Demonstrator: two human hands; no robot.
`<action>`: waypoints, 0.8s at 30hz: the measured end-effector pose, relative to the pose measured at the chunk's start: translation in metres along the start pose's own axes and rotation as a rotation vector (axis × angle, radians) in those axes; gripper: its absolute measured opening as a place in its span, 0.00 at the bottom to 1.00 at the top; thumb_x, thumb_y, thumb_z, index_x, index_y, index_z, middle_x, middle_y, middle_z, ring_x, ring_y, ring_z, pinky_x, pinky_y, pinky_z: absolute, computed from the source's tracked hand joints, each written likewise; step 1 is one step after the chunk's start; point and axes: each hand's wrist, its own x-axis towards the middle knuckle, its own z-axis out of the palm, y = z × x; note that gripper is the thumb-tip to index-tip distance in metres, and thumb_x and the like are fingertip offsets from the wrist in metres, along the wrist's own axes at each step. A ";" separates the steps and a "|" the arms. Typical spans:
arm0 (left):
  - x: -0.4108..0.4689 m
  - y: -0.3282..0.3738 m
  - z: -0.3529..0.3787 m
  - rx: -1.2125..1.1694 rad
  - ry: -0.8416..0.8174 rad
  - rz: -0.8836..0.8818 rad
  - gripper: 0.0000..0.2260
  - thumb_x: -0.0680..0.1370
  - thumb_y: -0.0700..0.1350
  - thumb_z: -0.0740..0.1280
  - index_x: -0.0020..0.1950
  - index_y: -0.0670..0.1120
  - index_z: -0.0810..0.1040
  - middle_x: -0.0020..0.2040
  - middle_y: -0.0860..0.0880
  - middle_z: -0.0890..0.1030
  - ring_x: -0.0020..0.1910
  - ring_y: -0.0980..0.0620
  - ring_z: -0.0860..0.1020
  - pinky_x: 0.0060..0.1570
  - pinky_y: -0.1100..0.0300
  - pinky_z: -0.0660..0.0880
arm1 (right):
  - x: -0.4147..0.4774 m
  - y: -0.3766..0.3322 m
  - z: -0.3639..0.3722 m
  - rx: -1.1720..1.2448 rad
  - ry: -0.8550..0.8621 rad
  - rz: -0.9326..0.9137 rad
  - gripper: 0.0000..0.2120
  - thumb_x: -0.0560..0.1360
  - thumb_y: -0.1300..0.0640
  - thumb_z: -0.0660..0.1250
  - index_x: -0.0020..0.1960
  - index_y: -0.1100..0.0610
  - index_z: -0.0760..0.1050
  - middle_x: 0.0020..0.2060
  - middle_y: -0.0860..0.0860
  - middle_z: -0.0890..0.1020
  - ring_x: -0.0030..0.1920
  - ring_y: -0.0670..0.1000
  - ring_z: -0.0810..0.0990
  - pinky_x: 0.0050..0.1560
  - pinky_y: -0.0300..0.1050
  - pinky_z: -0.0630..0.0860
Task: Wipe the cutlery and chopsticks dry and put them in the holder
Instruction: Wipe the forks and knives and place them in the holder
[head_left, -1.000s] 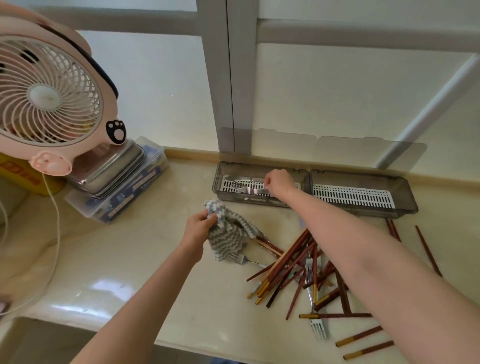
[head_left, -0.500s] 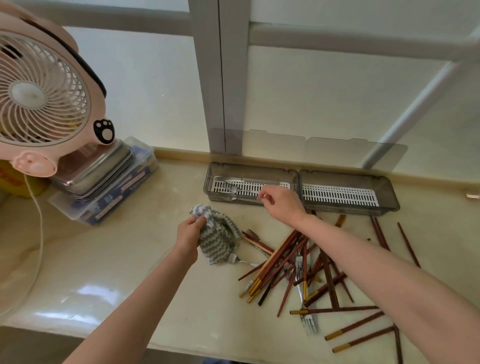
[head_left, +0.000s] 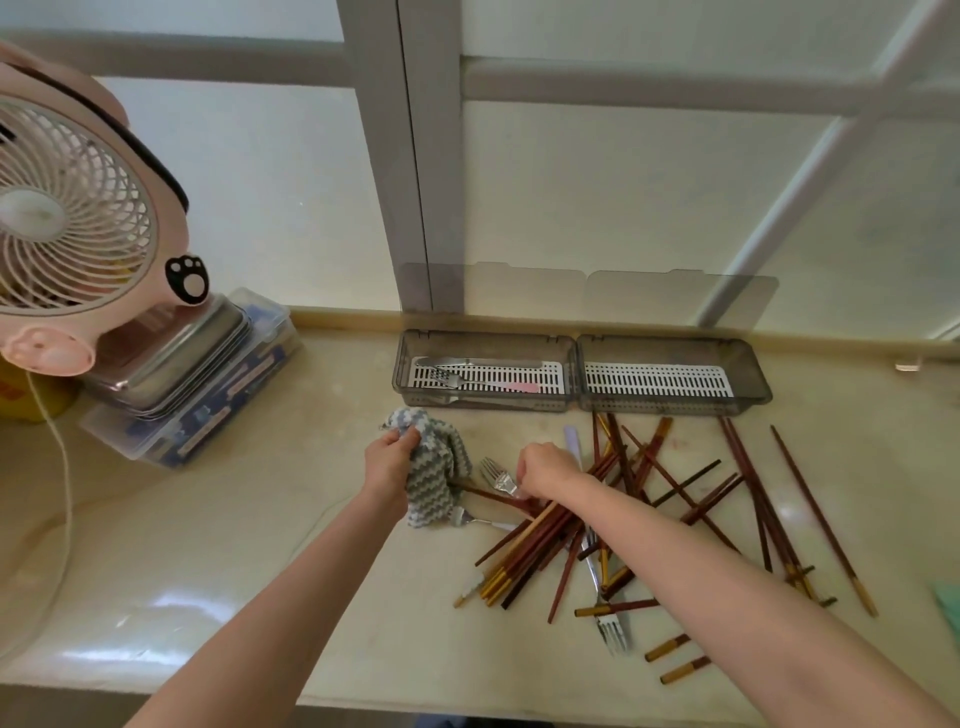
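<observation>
Across the surface I judge most of the job still ahead. One two-part holder at the back has a few cutlery pieces in its left part only. Tangled chopsticks, beyond my counting, lie loose. The left hand grips one cloth; the right hand curls round one fork of three loose.

The holder lies at the rear of the bench, along the window. It has two compartments side by side, with cutlery in the left one. The chopsticks lie heaped before the holder. The cloth is left of the heap, with a fork between them. The fan stands far left, and the stacked containers are just right of it.
</observation>
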 end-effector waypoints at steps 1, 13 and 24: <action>-0.001 0.000 0.000 -0.002 -0.006 -0.003 0.07 0.79 0.40 0.61 0.50 0.37 0.75 0.43 0.43 0.78 0.46 0.43 0.78 0.47 0.54 0.74 | -0.001 0.000 0.002 0.007 0.001 0.002 0.14 0.72 0.53 0.72 0.54 0.58 0.80 0.52 0.53 0.82 0.53 0.55 0.81 0.52 0.44 0.76; -0.006 0.001 0.001 -0.022 -0.080 -0.008 0.06 0.80 0.41 0.60 0.49 0.40 0.75 0.41 0.44 0.78 0.39 0.49 0.78 0.44 0.53 0.74 | -0.011 0.012 -0.007 0.334 0.187 0.085 0.08 0.71 0.55 0.73 0.37 0.51 0.75 0.42 0.47 0.81 0.55 0.44 0.74 0.50 0.42 0.73; -0.012 0.000 0.007 -0.052 -0.115 -0.011 0.07 0.80 0.40 0.60 0.45 0.42 0.75 0.42 0.43 0.79 0.40 0.48 0.78 0.37 0.56 0.75 | -0.025 -0.004 -0.039 1.004 0.430 -0.054 0.05 0.71 0.61 0.72 0.40 0.58 0.76 0.41 0.49 0.81 0.42 0.48 0.79 0.44 0.41 0.76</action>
